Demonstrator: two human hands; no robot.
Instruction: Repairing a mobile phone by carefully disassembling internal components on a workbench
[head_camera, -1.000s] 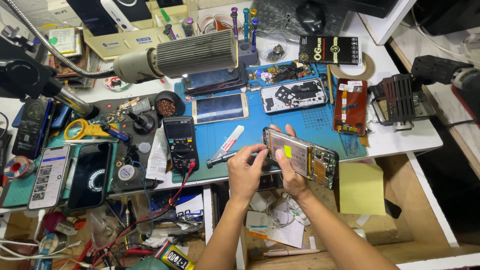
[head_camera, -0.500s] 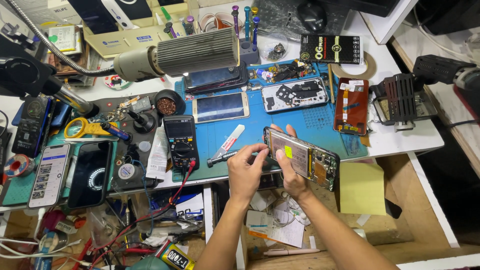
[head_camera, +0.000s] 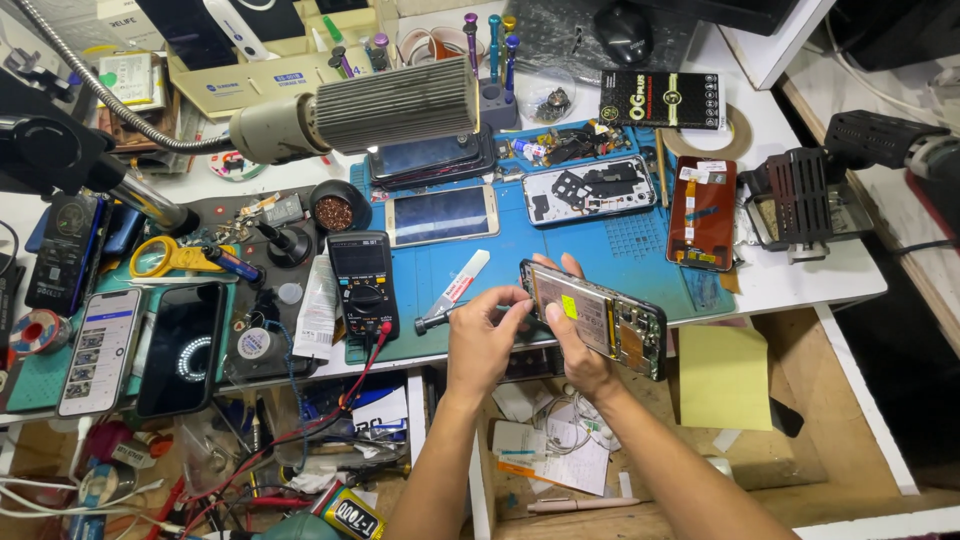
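An opened smartphone (head_camera: 610, 322) with its back off, showing a battery with a yellow sticker and circuit boards, is held tilted above the front edge of the blue work mat (head_camera: 620, 245). My right hand (head_camera: 572, 340) grips the phone from below, thumb on the battery. My left hand (head_camera: 485, 340) pinches at the phone's left end with its fingertips. A metal-handled tool (head_camera: 440, 318) lies on the mat just left of my left hand.
A black multimeter (head_camera: 364, 280), a white tube (head_camera: 463, 281), several phones and a phone frame (head_camera: 590, 190) lie on the mat. A finned lamp head (head_camera: 380, 110) hangs over the back. An orange-brown screen part (head_camera: 703, 212), yellow pad (head_camera: 724, 378) and hot-air holder (head_camera: 800, 200) sit right.
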